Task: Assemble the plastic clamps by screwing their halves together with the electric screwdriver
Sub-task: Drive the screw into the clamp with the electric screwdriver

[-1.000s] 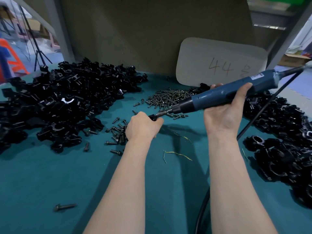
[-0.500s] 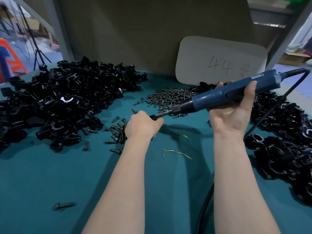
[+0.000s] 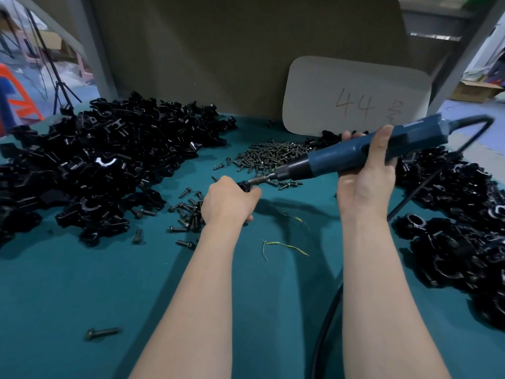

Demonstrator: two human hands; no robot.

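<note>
The electric screwdriver (image 3: pixel 341 157) bit remained seated in the clamp (image 3: pixel 244 185), just in front of the screw pile (image 3: pixel 270 154); only its cable (image 3: pixel 464 127) had bowed upward. The left hand (image 3: pixel 229 203) kept its fingers curled round the clamp; the right hand (image 3: pixel 366 184) kept its fingers wrapped round the screwdriver. Fastening was judged still underway.

I read only a handwritten "44" on the pale card (image 3: pixel 355 97) propped behind the desk; the scribble after it is illegible.

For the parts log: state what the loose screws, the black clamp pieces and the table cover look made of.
Screws: dark metal, probably steel; dull grey sheen. Clamp pieces: black moulded plastic, semi-gloss; bright highlights on curved edges. Table cover: matte teal, perhaps cloth or felt; no reflections.
</note>
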